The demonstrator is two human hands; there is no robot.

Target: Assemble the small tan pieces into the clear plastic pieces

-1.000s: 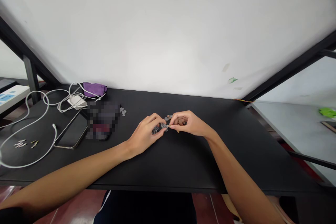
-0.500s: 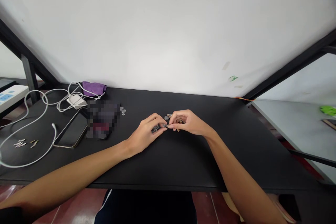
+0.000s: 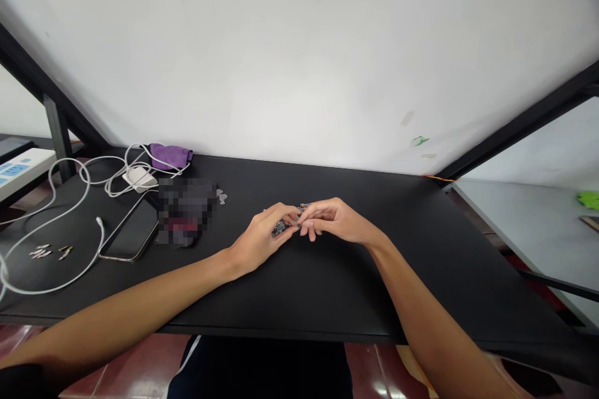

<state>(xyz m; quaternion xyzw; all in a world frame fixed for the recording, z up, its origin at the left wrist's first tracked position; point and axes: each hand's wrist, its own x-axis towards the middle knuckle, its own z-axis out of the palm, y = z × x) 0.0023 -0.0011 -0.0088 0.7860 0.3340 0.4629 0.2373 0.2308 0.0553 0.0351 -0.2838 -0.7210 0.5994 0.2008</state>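
While the left hand [image 3: 259, 244] pinches a small dark piece [image 3: 279, 229] near the middle of the surface [image 3: 327, 290], the right hand [image 3: 337, 221] curls its fingers against it, though whether they grip it cannot be told.

Back edge: the desk [image 3: 327, 287] stands against the wall [image 3: 299, 62], with a pouch [image 3: 171, 157] and a charger [image 3: 139, 179] on it, back left.
Left side: a phone [image 3: 131, 227] lies beside a blurred item [image 3: 187, 212], and a cable [image 3: 56, 224] loops around small metal pins [image 3: 47, 252].
Behind the blurred item: small pieces [image 3: 221, 198], just beside it.
Middle: small parts [image 3: 279, 229] sit between the left hand [image 3: 259, 243] and the right hand [image 3: 339, 221], above the desk.
Far left: a power strip [image 3: 21, 168], off the desk.
Far right: a side table [image 3: 515, 230], off the desk.
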